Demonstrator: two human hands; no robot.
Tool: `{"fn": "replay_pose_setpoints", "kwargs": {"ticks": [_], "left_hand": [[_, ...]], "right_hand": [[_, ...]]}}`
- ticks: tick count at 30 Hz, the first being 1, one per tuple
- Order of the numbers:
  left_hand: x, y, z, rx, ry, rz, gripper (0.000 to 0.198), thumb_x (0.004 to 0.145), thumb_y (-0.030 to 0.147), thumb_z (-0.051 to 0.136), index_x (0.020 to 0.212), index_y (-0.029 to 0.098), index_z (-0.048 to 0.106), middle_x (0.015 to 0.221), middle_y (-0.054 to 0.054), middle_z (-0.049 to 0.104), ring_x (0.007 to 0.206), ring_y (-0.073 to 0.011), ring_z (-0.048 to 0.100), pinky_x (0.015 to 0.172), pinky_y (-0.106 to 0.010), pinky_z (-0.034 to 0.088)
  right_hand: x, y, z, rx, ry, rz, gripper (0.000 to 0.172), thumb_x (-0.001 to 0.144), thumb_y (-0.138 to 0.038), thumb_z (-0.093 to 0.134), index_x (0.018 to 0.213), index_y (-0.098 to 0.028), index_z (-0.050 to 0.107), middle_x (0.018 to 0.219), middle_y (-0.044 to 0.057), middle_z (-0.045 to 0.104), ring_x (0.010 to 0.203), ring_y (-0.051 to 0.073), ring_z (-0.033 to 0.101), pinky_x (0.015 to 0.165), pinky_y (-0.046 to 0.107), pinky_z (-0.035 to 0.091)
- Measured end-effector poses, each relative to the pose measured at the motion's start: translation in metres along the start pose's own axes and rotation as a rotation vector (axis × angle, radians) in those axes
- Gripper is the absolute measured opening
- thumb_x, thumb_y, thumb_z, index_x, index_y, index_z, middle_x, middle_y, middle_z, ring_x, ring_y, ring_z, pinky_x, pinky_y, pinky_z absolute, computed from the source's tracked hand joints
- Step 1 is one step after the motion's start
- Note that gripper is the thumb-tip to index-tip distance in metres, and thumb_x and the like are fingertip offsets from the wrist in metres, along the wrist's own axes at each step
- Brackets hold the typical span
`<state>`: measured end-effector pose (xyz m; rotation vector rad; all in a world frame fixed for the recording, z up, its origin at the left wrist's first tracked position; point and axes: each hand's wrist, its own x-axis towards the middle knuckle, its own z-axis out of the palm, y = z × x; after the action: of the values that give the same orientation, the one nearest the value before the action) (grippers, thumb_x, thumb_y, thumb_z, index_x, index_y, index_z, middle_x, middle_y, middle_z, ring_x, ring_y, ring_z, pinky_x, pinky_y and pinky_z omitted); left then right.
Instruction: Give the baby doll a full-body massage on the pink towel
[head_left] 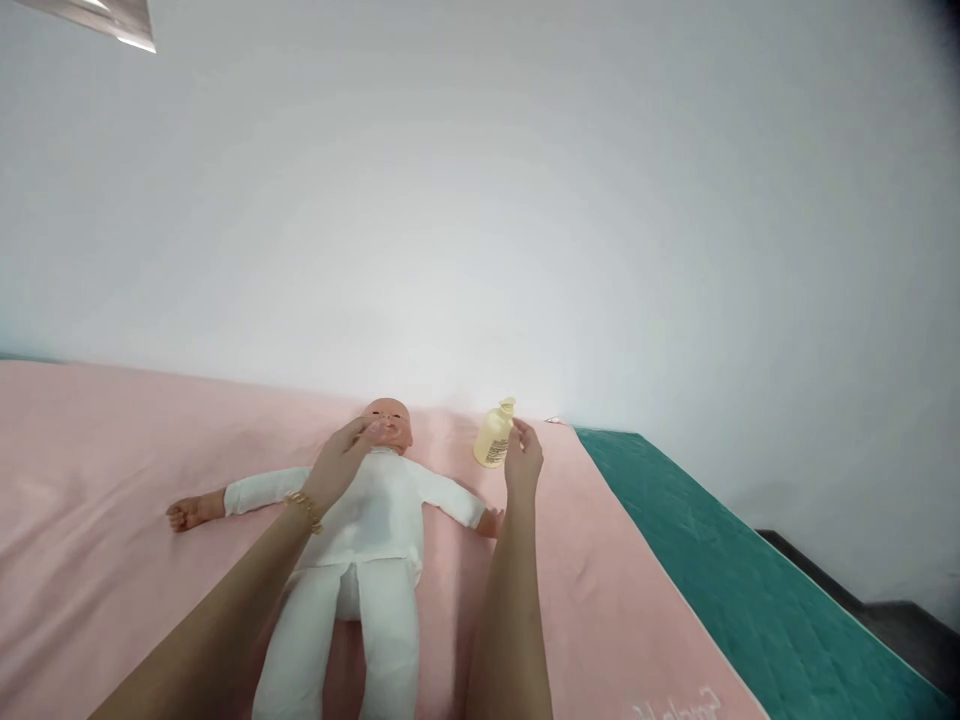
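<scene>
A baby doll (360,515) in white clothes lies on its back with both arms spread. My left hand (346,455), with a gold bracelet on its wrist, rests at the doll's face and covers part of the cheek. Its fingers are stretched out and hold nothing. To the right of the doll's head is a pale yellow pump bottle (491,440) with dark print, tilted slightly to the right. My right hand (525,455) is at the bottle's right side, its fingers curled against the edge; part of the grip is hidden.
A pink sheet (600,590) with some creases lies under the doll. Beyond its right edge runs a green surface (720,560). A pale wall (480,200) rises directly behind. Something dark (907,630) stands at the far right.
</scene>
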<state>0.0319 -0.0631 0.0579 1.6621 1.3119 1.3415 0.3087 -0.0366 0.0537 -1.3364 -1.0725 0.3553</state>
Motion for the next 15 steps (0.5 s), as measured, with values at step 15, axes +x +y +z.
{"fn": "replay_pose_setpoints", "kwargs": {"ticks": [15], "left_hand": [[0.094,0.059,0.157,0.132,-0.274,-0.062,0.04,0.099,0.042,0.041,0.081,0.012,0.061,0.072,-0.004,0.063,0.064,-0.015,0.06,0.068,-0.032,0.05]], "right_hand": [[0.011,0.01,0.015,0.08,-0.192,-0.229,0.068,0.082,-0.019,0.036,0.149,-0.015,0.028,0.154,0.012,0.034,0.144,0.021,0.029,0.119,0.045,0.023]]}}
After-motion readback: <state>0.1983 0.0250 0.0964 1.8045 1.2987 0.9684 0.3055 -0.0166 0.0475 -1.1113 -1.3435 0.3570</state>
